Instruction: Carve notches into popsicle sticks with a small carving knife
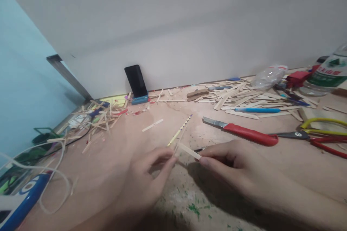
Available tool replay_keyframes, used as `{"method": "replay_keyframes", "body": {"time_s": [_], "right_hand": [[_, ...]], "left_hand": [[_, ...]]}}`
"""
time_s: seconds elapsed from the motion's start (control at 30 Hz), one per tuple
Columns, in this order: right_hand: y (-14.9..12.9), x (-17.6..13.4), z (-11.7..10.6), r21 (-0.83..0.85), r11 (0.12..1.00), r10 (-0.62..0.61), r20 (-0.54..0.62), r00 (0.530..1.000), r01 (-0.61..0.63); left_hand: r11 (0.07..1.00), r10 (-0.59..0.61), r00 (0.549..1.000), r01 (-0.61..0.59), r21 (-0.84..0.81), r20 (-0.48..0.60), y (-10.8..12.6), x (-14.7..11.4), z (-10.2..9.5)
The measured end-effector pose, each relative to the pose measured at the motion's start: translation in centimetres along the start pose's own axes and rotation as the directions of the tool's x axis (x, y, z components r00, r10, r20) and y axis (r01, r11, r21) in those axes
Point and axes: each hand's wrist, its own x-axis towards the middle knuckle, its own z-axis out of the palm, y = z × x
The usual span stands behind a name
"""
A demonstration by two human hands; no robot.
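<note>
My left hand [154,173] is pinched, thumb against fingers, on a thin wooden craft stick [182,135] that points away from me. Beside that stick runs a narrow yellow strip with dark spots [180,130]; whether it is held or lies behind the fingers I cannot tell. Between the thumb and fingers of my right hand [230,162] is a short, flat craft stick piece [189,151], its far end touching or very near the stick in my left hand. A small dark tip [199,149] shows by my right fingertips, its kind unclear.
A red utility knife [249,133] lies beyond my right hand, with scissors [296,135] to its right. A heap of craft sticks [238,95], a blue pen [257,110] and a water bottle [328,74] sit behind. A phone [136,81] leans on the board; a glue gun [29,198] is left.
</note>
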Motion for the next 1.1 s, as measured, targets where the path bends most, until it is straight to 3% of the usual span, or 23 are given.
{"method": "replay_keyframes", "body": {"time_s": [0.2,0.43,0.7,1.1], "right_hand": [[0.3,0.1,-0.2,-0.016,1.0,-0.026,-0.015,1.0,0.026],[1.2,0.0,0.7,-0.147,0.972,-0.196,-0.059,0.979,0.186],[1.2,-0.4,0.5,-0.303,0.915,-0.293,-0.047,0.955,0.266],[2.5,-1.1,1.8,-0.444,0.816,-0.442,-0.066,0.895,0.37]], "left_hand": [[0.995,0.103,0.994,-0.102,0.012,-0.023,-0.3,0.1,0.0],[0.997,0.064,0.998,-0.064,-0.041,0.005,0.1,0.6,0.0],[0.998,0.054,0.997,-0.053,-0.012,0.059,-0.5,0.3,0.2],[0.982,0.164,0.986,-0.167,0.091,0.036,-1.9,-1.0,-0.5]]}}
